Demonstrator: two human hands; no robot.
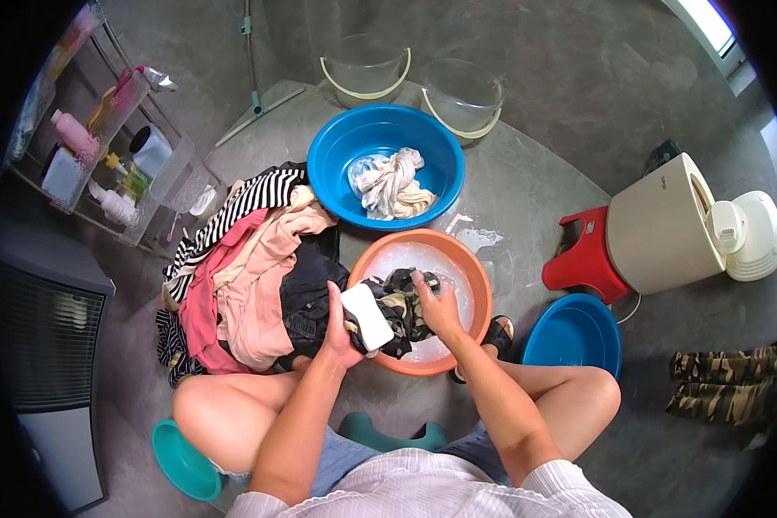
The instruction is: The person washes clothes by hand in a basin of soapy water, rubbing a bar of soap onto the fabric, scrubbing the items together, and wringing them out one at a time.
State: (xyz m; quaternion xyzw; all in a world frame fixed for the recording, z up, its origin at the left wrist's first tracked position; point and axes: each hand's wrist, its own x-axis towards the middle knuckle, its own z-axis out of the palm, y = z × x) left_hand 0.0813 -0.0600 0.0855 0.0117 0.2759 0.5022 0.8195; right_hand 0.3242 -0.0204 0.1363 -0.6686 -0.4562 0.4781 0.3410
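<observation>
A white block with rounded corners [368, 317], perhaps a bar of soap, rests in my left hand [340, 337]. Part of a wet camouflage garment [398, 311] lies under and beside the block. My right hand [437, 303] grips the bunched far end of this garment. Both hands are above an orange basin [484, 278], the left one at its near left rim. White suds [421, 254] cover the water inside, and some foam clings to my right fingers. The cloth hides the middle of the basin.
A blue basin [324, 152] with twisted pale cloths [395, 184] stands behind. Piled clothes [259, 272] lie left, near a shelf rack [126, 194]. At right are another blue basin [573, 337] and a beige drum-shaped appliance [660, 226] on a red stand [586, 259].
</observation>
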